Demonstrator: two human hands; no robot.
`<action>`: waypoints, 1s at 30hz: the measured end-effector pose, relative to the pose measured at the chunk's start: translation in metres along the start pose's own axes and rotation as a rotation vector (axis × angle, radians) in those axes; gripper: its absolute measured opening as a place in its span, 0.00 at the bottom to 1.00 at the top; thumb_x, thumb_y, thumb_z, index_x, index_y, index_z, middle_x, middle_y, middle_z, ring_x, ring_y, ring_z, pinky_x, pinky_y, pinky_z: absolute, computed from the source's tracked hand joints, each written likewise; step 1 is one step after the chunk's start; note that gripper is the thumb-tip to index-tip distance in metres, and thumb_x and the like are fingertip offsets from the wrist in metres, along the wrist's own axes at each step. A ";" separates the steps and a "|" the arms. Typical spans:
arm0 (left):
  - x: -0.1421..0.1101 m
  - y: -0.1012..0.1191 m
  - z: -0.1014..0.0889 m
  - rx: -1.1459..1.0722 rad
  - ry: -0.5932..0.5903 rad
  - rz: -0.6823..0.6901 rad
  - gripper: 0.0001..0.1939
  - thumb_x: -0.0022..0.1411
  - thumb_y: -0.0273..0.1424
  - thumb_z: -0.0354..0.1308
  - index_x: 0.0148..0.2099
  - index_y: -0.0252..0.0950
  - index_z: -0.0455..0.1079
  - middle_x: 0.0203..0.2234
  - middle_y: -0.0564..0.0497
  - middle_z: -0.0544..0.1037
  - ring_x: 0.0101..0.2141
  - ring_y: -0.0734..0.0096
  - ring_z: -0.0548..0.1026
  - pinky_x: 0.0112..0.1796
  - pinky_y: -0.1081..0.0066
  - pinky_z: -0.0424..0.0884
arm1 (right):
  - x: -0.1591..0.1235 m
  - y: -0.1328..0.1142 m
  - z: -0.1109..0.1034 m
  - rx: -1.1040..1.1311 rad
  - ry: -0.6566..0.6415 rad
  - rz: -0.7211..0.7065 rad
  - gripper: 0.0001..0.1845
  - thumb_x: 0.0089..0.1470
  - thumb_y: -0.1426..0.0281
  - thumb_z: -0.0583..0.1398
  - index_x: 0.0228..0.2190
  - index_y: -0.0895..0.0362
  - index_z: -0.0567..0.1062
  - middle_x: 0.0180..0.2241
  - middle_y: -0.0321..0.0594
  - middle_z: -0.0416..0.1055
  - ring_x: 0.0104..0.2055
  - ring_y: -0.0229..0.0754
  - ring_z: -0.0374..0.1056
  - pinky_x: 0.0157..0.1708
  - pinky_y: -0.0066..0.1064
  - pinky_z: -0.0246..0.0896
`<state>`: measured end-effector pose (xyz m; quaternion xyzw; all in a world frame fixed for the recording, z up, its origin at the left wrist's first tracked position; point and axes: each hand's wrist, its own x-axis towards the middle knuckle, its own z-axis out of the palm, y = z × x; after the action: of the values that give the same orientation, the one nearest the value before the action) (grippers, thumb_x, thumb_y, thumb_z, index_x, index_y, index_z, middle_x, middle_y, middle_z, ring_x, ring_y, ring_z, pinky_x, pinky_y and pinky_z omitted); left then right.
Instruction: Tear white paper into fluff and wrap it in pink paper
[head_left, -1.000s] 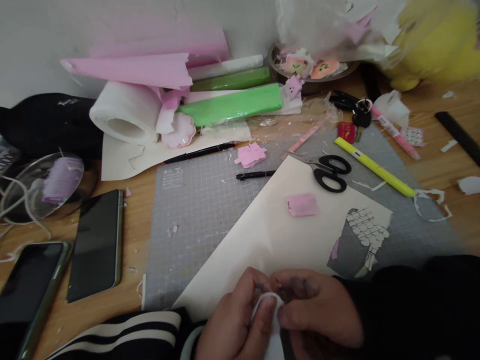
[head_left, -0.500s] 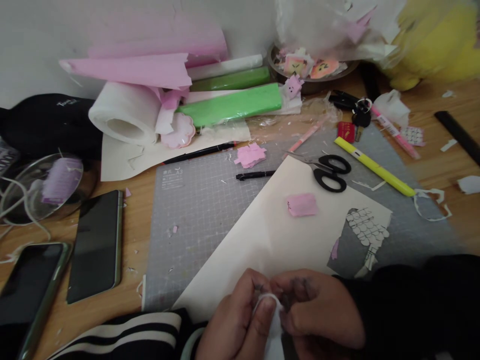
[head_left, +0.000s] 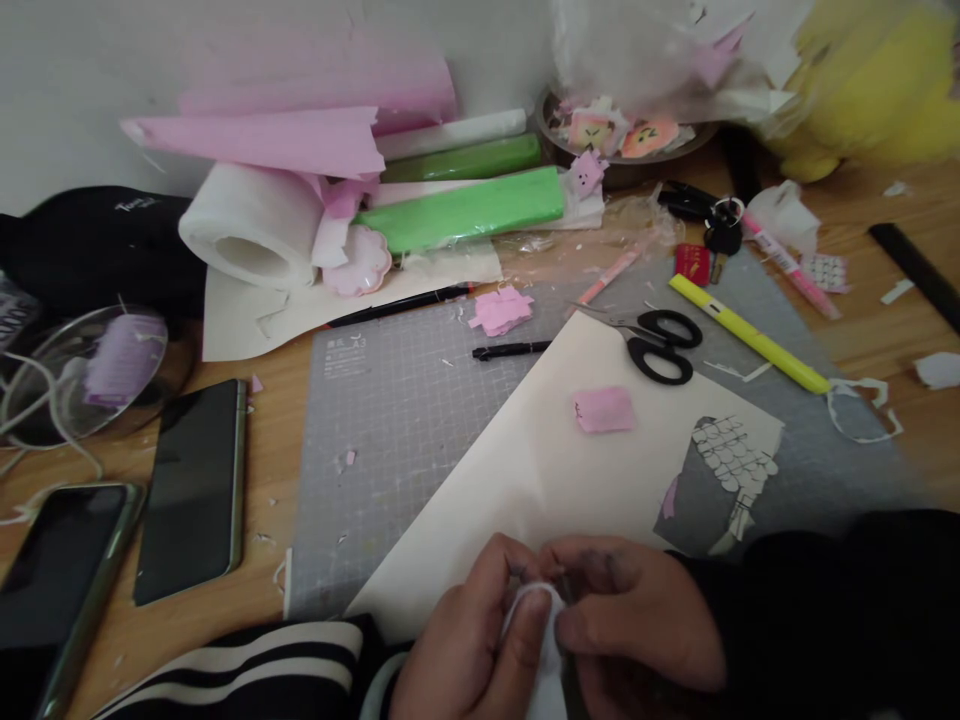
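Note:
At the bottom centre, my left hand (head_left: 484, 640) is closed on a white piece (head_left: 550, 660), its thumb lying along the front. The piece looks like tissue or soft paper; I cannot tell which, and its lower end runs out of view. Against its upper right edge my right hand (head_left: 637, 610) is pinched, fingertips meeting those of the left. Just beyond the hands lies a large cream sheet (head_left: 480, 500) with a small pink rectangular piece (head_left: 604, 409) on it. Black-handled scissors (head_left: 660, 345) rest at the sheet's far corner.
A grey cutting mat (head_left: 375, 430) lies under the sheet. Pink cutouts (head_left: 502, 311), a yellow marker (head_left: 750, 333) and patterned paper scraps (head_left: 731, 455) surround it. Two phones (head_left: 191, 490) are on the left. Behind stand a tissue roll (head_left: 247, 225), green packets (head_left: 465, 210) and a metal bowl (head_left: 637, 160).
The fingers have shifted slightly around the top of the white piece, and a little more of it shows between the hands. Things on the table stay where they were.

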<state>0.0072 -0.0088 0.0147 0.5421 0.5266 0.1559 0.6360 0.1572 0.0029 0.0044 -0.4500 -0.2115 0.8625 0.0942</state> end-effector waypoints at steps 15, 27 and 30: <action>0.001 0.000 -0.001 -0.008 0.028 -0.002 0.09 0.60 0.37 0.41 0.33 0.37 0.56 0.17 0.57 0.64 0.20 0.77 0.61 0.23 0.77 0.57 | 0.002 0.006 0.004 -0.091 0.084 0.109 0.06 0.27 0.81 0.49 0.12 0.61 0.62 0.09 0.25 0.52 0.13 0.25 0.48 0.12 0.17 0.38; 0.001 0.001 -0.001 0.060 -0.009 0.038 0.07 0.60 0.34 0.42 0.33 0.37 0.57 0.21 0.54 0.68 0.23 0.74 0.66 0.26 0.75 0.60 | 0.000 -0.007 -0.001 0.032 -0.062 0.097 0.08 0.35 0.77 0.50 0.25 0.59 0.63 0.10 0.25 0.57 0.09 0.25 0.51 0.12 0.16 0.45; 0.000 0.002 -0.001 0.058 -0.007 0.059 0.06 0.60 0.32 0.42 0.32 0.37 0.57 0.22 0.54 0.68 0.24 0.75 0.67 0.26 0.76 0.60 | -0.003 -0.014 -0.001 0.041 -0.129 0.189 0.13 0.35 0.78 0.46 0.28 0.58 0.63 0.08 0.25 0.57 0.08 0.27 0.51 0.11 0.16 0.44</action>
<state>0.0074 -0.0073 0.0164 0.5762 0.5125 0.1571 0.6169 0.1591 0.0152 0.0123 -0.4097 -0.1559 0.8988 0.0079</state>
